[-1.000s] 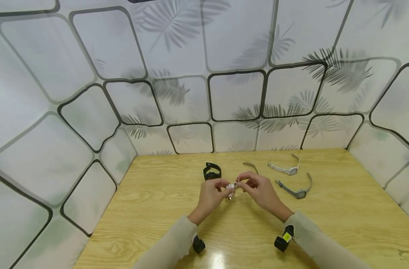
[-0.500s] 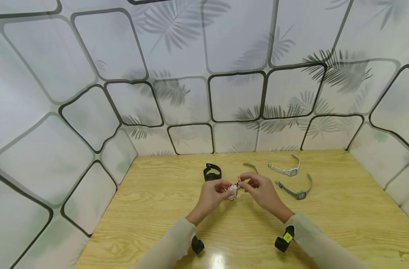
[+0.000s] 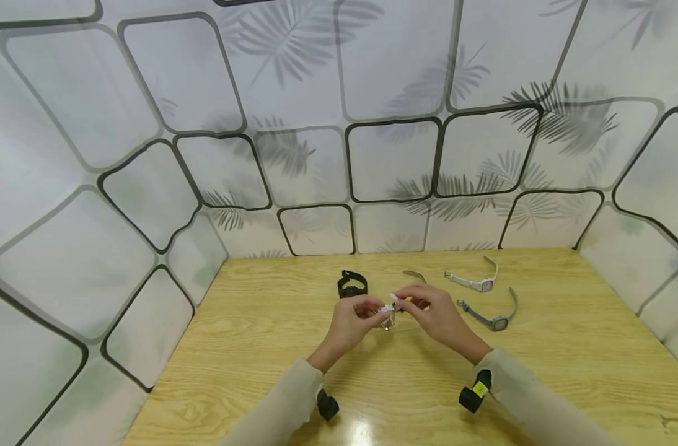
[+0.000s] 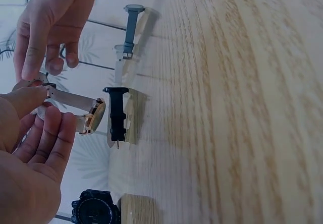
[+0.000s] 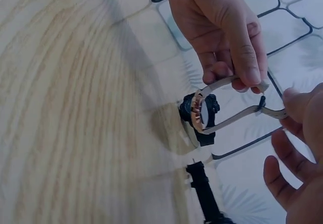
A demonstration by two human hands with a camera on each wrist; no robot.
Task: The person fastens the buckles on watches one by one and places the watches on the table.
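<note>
Right wrist view shows the rose-gold-cased watch (image 5: pixel 196 114) right of centre, left hand (image 5: pixel 227 35) and right hand (image 5: pixel 309 171) each pinching its pale strap (image 5: pixel 233 119); steady, untwisted ends should serve best.

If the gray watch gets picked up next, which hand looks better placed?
Probably the right hand: it lies closer to the gray watch than the left hand. It would first need to release the pale strap it pinches.

You have: pale-strapped watch (image 4: pixel 73 99), rose-gold case (image 4: pixel 94 118); black watch (image 3: pixel 352 290); white watch (image 3: pixel 473 284); grey-blue watch (image 3: pixel 484 318); yellow wood-grained table (image 3: pixel 250 322); beige sleeves (image 3: pixel 286 396); white wall covering (image 3: pixel 391 158), black-and-grey outlined, frond-patterned.
</note>
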